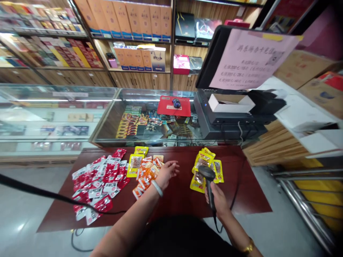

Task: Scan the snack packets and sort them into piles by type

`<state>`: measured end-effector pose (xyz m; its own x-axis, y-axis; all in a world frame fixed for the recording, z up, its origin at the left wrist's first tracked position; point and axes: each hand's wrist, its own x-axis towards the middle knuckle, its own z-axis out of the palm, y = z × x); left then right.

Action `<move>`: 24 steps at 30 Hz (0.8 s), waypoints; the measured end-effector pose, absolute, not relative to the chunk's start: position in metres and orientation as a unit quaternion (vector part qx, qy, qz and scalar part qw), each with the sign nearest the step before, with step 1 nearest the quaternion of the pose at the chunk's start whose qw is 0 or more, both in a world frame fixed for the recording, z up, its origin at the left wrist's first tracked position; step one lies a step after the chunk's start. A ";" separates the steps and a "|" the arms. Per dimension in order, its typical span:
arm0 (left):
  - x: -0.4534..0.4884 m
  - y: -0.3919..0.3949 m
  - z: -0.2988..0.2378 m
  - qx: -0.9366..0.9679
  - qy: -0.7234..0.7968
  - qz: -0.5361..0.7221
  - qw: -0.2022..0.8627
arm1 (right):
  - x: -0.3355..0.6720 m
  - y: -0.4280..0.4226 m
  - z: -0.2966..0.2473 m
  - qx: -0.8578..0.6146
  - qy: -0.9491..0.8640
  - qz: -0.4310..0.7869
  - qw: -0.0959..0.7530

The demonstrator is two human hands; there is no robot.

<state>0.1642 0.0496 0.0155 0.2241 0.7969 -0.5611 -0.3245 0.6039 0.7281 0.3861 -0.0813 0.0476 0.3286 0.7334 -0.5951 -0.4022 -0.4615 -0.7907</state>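
A black handheld barcode scanner (207, 173) is gripped by my right hand (217, 200), fingers wrapped round its handle. Its head overlaps a small pile of yellow snack packets (203, 159) on the dark red table. My left hand (168, 173), a pale bangle on its wrist, hovers or rests beside the orange-and-white packets (147, 176); its fingers are loosely apart and nothing shows in them. More yellow packets (135, 162) lie just behind the orange ones. Farther left spreads a large heap of red-and-white packets (103, 182).
Beyond the table (177, 200) stands a glass display counter (107, 123) with a red mouse mat (163, 107) and a monitor bearing a pink paper sign (249, 60). A black cable (53, 194) crosses the left side. Metal rails (300, 210) stand at right.
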 end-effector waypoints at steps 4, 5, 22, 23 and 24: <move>0.075 0.085 0.014 0.333 0.671 0.409 0.520 | 0.378 -0.078 0.049 -0.645 -0.110 0.574 0.492; 0.053 0.093 0.012 0.354 0.732 0.377 0.443 | 0.376 -0.076 0.050 -0.645 -0.111 0.579 0.486; -0.045 0.091 -0.006 0.475 0.847 0.011 0.238 | 0.337 -0.066 0.052 -0.643 -0.136 0.618 0.431; -0.046 0.086 0.000 0.466 0.853 0.017 0.232 | 0.337 -0.066 0.050 -0.642 -0.133 0.621 0.430; -0.048 0.081 0.007 0.456 0.861 0.024 0.224 | 0.337 -0.066 0.049 -0.641 -0.132 0.624 0.427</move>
